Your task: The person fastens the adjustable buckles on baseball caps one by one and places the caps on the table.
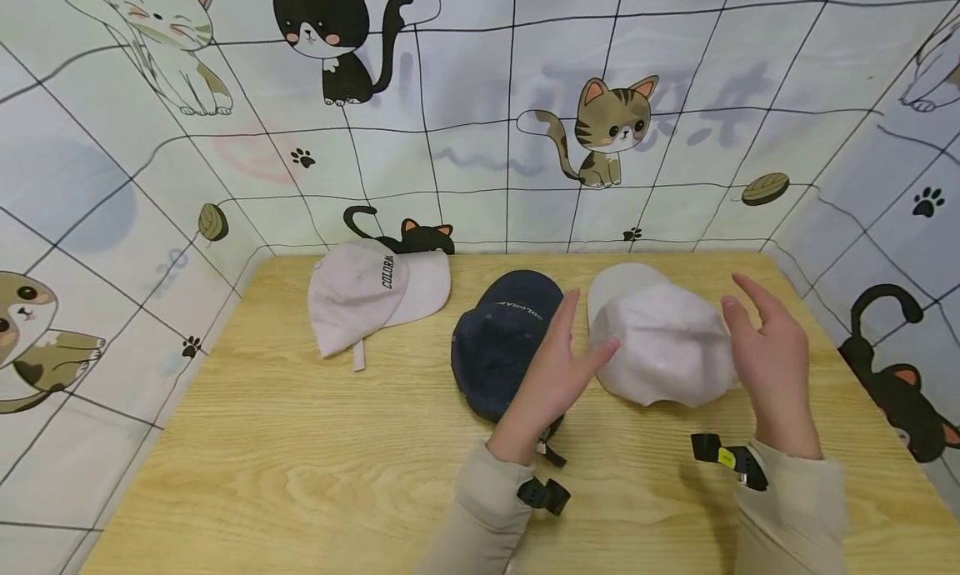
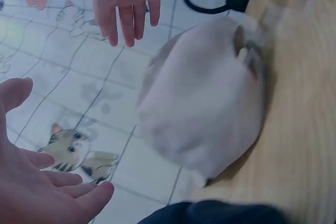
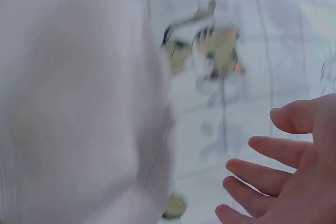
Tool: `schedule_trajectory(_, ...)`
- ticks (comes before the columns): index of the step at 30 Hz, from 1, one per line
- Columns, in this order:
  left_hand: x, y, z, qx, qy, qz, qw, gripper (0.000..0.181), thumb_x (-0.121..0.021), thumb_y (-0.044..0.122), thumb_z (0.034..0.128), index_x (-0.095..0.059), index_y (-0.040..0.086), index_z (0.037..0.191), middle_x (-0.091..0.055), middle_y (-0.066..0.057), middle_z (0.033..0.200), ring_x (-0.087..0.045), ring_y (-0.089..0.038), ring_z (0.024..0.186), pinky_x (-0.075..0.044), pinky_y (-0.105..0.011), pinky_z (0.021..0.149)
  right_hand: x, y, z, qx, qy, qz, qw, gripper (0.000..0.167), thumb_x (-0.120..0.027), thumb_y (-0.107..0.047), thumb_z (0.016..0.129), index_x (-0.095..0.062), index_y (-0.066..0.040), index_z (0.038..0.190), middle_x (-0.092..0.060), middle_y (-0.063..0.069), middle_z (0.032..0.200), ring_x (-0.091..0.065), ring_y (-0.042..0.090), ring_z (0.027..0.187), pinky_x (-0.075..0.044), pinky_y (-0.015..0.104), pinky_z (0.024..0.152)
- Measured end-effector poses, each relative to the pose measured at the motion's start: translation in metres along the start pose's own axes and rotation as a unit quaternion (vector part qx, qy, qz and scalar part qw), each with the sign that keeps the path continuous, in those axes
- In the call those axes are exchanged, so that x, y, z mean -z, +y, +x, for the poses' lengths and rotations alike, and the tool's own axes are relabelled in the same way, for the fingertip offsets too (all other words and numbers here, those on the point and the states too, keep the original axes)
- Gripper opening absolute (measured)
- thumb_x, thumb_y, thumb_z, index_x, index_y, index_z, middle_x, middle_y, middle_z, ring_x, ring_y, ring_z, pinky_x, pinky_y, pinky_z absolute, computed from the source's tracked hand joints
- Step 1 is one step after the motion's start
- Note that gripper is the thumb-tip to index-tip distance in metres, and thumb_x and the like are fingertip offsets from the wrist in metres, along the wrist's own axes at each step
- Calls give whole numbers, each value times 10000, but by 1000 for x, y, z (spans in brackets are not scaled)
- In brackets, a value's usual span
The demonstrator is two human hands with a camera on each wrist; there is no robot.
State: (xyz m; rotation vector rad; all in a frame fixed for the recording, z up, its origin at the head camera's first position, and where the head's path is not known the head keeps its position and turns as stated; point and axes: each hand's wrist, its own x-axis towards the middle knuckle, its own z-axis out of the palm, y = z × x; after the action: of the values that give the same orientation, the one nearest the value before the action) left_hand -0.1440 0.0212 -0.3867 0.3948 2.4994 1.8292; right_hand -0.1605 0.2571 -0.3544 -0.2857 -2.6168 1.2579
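A white cap (image 1: 667, 350) lies on the right part of the table, its brim toward the back wall. My left hand (image 1: 547, 379) is on its left side and my right hand (image 1: 776, 362) on its right, both with fingers extended and nothing held. Part of a navy cap (image 1: 487, 350) is hidden behind the left hand. In the left wrist view the white cap (image 2: 205, 98) stands apart from both hands. The right wrist view shows a gap between the white cap (image 3: 84, 103) and the right hand's spread fingers (image 3: 262, 177).
A pale pink cap (image 1: 356, 296) with dark lettering lies at the back left, its brim pointing right. Behind the wooden table (image 1: 300, 467) rises a white cloth wall (image 1: 465, 167) printed with cats and grid lines; similar cloth covers both sides.
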Motion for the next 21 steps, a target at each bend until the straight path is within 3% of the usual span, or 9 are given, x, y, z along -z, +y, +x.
schedule_trajectory(5, 30, 0, -3, 42, 440, -171, 9989, 681, -498, 572, 821, -112, 451, 1369, -132, 160, 1442, -311, -176, 1263, -338, -390, 964, -15, -31, -15, 971, 16, 125, 9952, 461, -404, -378, 933, -359, -241, 1371, -337, 53, 1398, -353, 372, 1213, -297, 566, 916)
schedule_trajectory(9, 53, -2, -5, 132, 793, -552, 9952, 628, -516, 533, 833, -178, 452, 1356, -209, 139, 1420, -318, -119, 1253, -316, -347, 985, -32, -47, -20, 1399, -151, 364, 9894, 456, -449, -366, 921, -402, -212, 1347, -412, 53, 1340, -416, 273, 1182, -344, 452, 941)
schedule_trajectory(12, 68, 0, -9, 105, 1063, -777, 9912, 618, -524, 480, 853, -212, 373, 1376, -243, 123, 1415, -280, -76, 1268, -290, -343, 1005, -46, -57, -22, 1449, -401, 502, 9874, 468, -454, -391, 913, -396, -224, 1347, -416, 44, 1333, -414, 235, 1184, -351, 424, 944)
schedule_trajectory(18, 91, 17, -20, 238, 1489, -1042, 9831, 581, -531, 292, 898, -266, 139, 1393, -282, -7, 1423, -289, -169, 1279, -302, -344, 997, -74, -69, -23, 1301, -925, 637, 9851, 505, -437, -440, 907, -355, -246, 1365, -374, 35, 1362, -400, 255, 1198, -349, 458, 940)
schedule_trajectory(21, 99, 9, -19, 329, 1655, -1129, 9792, 574, -536, 308, 895, -282, 154, 1386, -299, 10, 1413, -297, -159, 1273, -312, -346, 989, -84, -71, -24, 1177, -1045, 739, 9848, 511, -444, -432, 908, -350, -232, 1369, -372, 38, 1362, -397, 246, 1204, -350, 459, 941)
